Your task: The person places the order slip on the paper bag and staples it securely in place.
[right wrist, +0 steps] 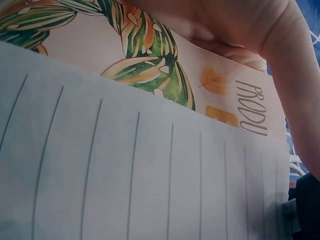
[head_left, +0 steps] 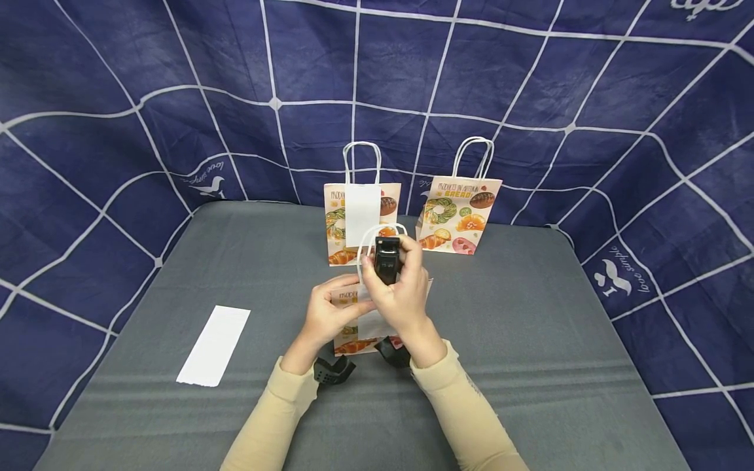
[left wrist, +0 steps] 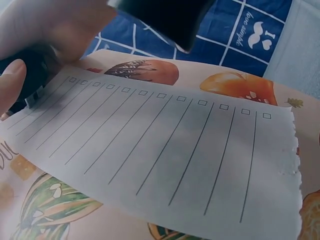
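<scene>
A small black stapler (head_left: pixel 387 258) is gripped in my right hand (head_left: pixel 403 291), nose down over the top edge of a paper gift bag (head_left: pixel 347 347) with bread prints. A white checklist slip (head_left: pixel 372 325) lies against the bag's front; its lines and little boxes show in the left wrist view. There the stapler (left wrist: pixel 35 75) sits at the slip's top end. My left hand (head_left: pixel 330 313) holds the bag's upper left side, thumb in front. In the right wrist view the left hand (right wrist: pixel 225 25) reaches over the bag's edge. Whether the stapler is pressed closed cannot be made out.
Behind stand two similar bags: one (head_left: pixel 334 252) with a white slip (head_left: pixel 362 216) on its front, another (head_left: pixel 462 216) to its right without one. A loose white slip (head_left: pixel 213 347) lies at left on the grey tabletop (head_left: pixel 530 327). Blue patterned cloth (head_left: pixel 412 72) surrounds the table.
</scene>
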Available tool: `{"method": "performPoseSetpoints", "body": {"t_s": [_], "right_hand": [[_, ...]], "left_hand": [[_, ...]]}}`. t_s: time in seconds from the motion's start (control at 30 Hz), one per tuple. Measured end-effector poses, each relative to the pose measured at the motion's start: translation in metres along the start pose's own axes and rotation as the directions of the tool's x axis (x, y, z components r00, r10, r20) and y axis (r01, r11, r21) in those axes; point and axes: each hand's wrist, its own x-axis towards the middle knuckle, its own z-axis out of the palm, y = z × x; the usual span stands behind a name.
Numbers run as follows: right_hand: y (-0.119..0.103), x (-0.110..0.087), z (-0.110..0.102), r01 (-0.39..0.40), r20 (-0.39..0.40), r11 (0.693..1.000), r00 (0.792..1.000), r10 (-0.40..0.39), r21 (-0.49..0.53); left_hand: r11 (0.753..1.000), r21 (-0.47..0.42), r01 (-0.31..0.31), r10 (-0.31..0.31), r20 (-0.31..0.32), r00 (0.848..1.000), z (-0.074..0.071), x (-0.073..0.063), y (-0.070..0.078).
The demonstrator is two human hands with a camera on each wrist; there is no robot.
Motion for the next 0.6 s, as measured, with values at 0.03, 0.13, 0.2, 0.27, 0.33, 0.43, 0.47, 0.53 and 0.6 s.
{"method": "performPoseSetpoints", "body": {"t_s": [0.03, 0.13, 0.2, 0.27, 0.33, 0.43, 0.47, 0.53, 0.6], "right_hand": [[-0.0002, -0.0001, -0.0004, -0.005, 0.004, 1.000, 1.000, 0.005, 0.009], [-0.0007, -0.0008, -0.0014, -0.014, 0.012, 0.999, 1.000, 0.014, 0.030], [-0.0012, -0.0014, -0.0020, -0.019, 0.012, 0.999, 1.000, 0.018, 0.044], [-0.0013, -0.0024, -0.0027, -0.016, 0.010, 0.999, 1.000, 0.015, 0.052], [-0.0014, -0.0035, -0.0034, -0.010, 0.010, 0.999, 1.000, 0.010, 0.050], [-0.0012, -0.0054, -0.0050, 0.000, 0.024, 0.998, 1.000, -0.001, 0.063], [-0.0012, -0.0060, -0.0057, 0.002, 0.030, 0.997, 1.000, -0.004, 0.073], [-0.0015, -0.0069, -0.0072, 0.004, 0.037, 0.995, 0.999, -0.008, 0.104], [-0.0016, -0.0077, -0.0090, 0.013, 0.032, 0.991, 0.999, -0.018, 0.136]], "left_hand": [[1.000, -0.005, -0.007, 0.007, 0.007, 1.000, -0.0001, 0.0001, -0.0003], [0.999, -0.017, -0.033, 0.034, 0.023, 0.999, -0.0006, 0.0006, -0.0013], [0.999, -0.023, -0.049, 0.049, 0.025, 0.998, -0.0008, 0.0008, -0.0021], [0.997, -0.014, -0.072, 0.072, 0.019, 0.997, -0.0009, 0.0014, -0.0030], [0.995, -0.006, -0.098, 0.098, 0.016, 0.995, -0.0011, 0.0019, -0.0042], [0.992, 0.003, -0.123, 0.123, 0.013, 0.992, -0.0014, 0.0023, -0.0058], [0.992, 0.001, -0.123, 0.123, 0.011, 0.992, -0.0015, 0.0022, -0.0065], [0.993, -0.002, -0.117, 0.117, 0.007, 0.993, -0.0014, 0.0021, -0.0065], [0.995, 0.004, -0.103, 0.103, 0.001, 0.995, -0.0010, 0.0022, -0.0059]]}}
